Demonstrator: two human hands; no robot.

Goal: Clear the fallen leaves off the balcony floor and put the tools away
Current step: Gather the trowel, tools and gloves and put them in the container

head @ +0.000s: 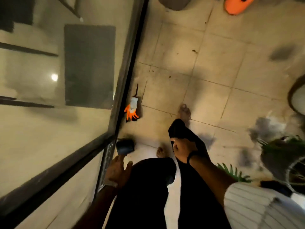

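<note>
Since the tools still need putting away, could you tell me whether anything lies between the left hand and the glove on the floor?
Yes. A dark cup lies on its side by the door frame, just beyond the left hand and roughly in line with the glove. Past the cup, the tile up to the glove looks bare.

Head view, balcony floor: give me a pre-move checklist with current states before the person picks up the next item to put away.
1. Left hand free to grasp: ok, fingers spread, holding nothing, just short of the dark cup.
2. Right hand free: not ok, it grips the dark trouser leg.
3. Cup reachable: ok, it lies on its side by the door frame.
4. Orange and white gloves put away: not ok, lying on the tiles beside the frame.
5. Floor cleared: not ok, small dark specks remain on the tiles.
6. Footing: cannot tell, picture is blurred.
</note>
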